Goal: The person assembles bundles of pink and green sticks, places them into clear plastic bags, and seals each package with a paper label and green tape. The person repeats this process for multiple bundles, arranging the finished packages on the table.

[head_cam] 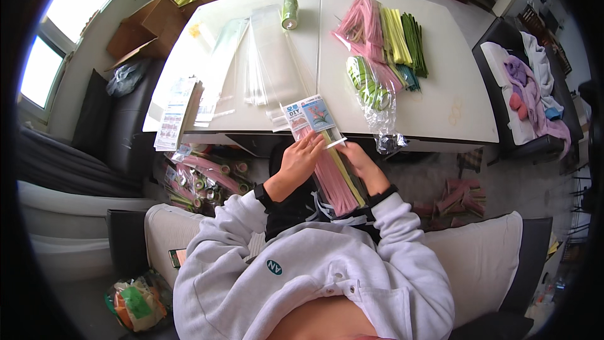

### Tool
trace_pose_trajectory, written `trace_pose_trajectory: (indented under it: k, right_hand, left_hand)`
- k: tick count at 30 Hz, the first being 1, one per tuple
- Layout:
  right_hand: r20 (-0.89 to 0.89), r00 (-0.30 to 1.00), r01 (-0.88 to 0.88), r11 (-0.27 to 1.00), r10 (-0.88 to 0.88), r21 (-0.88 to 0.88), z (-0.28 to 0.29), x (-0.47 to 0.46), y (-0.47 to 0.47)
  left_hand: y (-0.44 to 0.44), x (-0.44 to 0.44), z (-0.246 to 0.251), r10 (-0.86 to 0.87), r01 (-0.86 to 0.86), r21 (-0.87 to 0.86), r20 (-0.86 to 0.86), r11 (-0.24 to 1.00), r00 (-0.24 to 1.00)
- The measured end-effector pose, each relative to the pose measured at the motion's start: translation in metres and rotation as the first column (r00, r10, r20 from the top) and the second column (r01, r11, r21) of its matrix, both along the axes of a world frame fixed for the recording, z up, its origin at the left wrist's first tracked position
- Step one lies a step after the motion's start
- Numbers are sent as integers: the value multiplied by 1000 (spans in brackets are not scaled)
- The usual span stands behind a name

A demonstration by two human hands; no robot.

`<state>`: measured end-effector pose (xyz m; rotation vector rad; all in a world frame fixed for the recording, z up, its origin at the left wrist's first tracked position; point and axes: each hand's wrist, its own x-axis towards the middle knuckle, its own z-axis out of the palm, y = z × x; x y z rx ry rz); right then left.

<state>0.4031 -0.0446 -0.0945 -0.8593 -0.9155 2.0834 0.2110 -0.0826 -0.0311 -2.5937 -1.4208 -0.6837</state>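
A clear plastic packet (332,177) of pink and yellow-green fuzzy stems, with a printed card (314,114) at its top, lies slantwise over the near table edge. My left hand (302,158) rests on the packet just below the card, fingers extended. At the packet's right edge, by a white strip, my right hand (357,158) grips it with the thumb near the strip. Beyond are clear flat plastic sleeves (276,57), a green tape roll (290,13), pink stem bundles (365,24), yellow-green stems (395,35), dark green stems (414,45) and a bag of green rolls (370,85).
Printed cards (174,113) are stacked at the table's left edge. Filled packets (203,179) lie below the table on the left, and pink bundles (460,198) on the right. A cardboard box (151,24) stands beyond the table's left side. Sofa seating surrounds me.
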Motion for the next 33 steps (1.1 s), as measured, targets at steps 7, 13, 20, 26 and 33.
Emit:
trace_pose_trajectory:
  k: [7,13,20,26,33]
  right_hand:
    - [227,933,-231,950,278,-211,13,55,-117]
    - [263,960,112,993,-97,-43,24,24,-70]
    - [-39,881,469,881,-472,-68,37,-31,-58]
    - [182,850,499,866,-494,15,23,-37,-74]
    - [342,572,98,476,-746,874,-25,-56,-53]
  left_hand:
    - [6,-4,-7,-42,47,77,-64,996,997]
    - [-10,8,3,-92,88,36,130,995,987]
    - [-27,20,31,-9,-2,49,215,999,977]
    - [-34,33,27,-93,93,10,142,996,986]
    - [-41,41,31,-192,191,27,228,981,955]
